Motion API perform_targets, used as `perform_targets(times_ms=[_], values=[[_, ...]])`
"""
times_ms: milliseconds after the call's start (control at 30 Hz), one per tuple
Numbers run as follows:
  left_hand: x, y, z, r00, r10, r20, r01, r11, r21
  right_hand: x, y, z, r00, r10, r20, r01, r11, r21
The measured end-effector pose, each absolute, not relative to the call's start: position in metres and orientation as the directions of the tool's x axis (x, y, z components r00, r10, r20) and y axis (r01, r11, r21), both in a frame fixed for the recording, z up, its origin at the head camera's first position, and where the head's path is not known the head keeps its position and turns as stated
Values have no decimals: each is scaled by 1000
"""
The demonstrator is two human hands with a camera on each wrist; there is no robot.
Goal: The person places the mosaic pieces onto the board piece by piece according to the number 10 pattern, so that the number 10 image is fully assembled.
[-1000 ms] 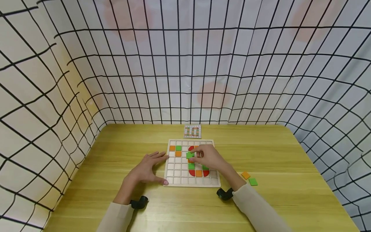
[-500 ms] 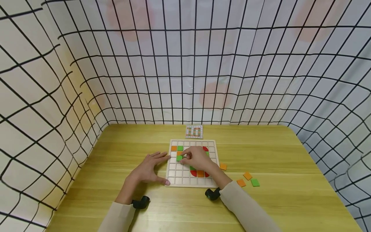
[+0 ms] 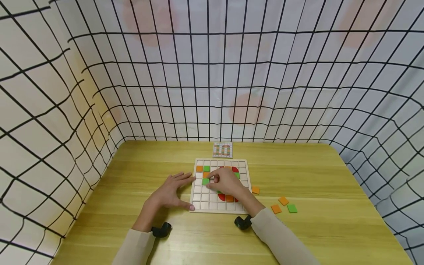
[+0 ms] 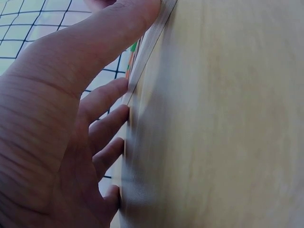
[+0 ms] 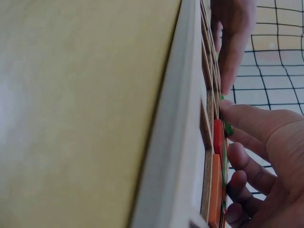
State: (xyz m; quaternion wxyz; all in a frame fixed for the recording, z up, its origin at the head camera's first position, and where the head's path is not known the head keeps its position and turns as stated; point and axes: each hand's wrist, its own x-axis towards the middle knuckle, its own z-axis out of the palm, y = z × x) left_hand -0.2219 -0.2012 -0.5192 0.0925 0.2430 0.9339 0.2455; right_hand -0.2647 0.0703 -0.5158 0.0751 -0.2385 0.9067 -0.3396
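In the head view a white gridded board (image 3: 205,207) lies on the wooden table. My right hand (image 3: 227,182) is over its middle, with thumb and index finger pinching the right side of a green square tile (image 3: 205,182), which lies in or on a cell. Above that tile are an orange tile (image 3: 206,175) and a green tile (image 3: 207,168), with another orange tile (image 3: 199,168) at the upper left. My left hand (image 3: 170,192) rests beside the board, its spread fingers and thumb touching the left edge. Red, orange and green pieces are partly hidden under my right hand.
A small printed pattern card (image 3: 222,150) lies behind the board. To the right are loose orange tiles (image 3: 276,209) and one loose green tile (image 3: 292,208). A black-lined net pattern on white sheeting (image 3: 218,73) surrounds the table.
My right hand has carried the green tile leftward from the middle of the board and lowered it to a cell below the orange tile. The left hand has stayed at the board's edge.
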Motion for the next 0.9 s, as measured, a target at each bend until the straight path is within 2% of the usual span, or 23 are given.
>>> perform_targets(times_ms=[500,900], values=[[-222,-201,-517,-863,504,-40,415,750,516,-263,81,-513,-880,-470,59,-380,627,-680],[-220,-202,-517,-861,507,-42,412,744,525,-256,126,-496,-922,-383,59,-290,582,-760]])
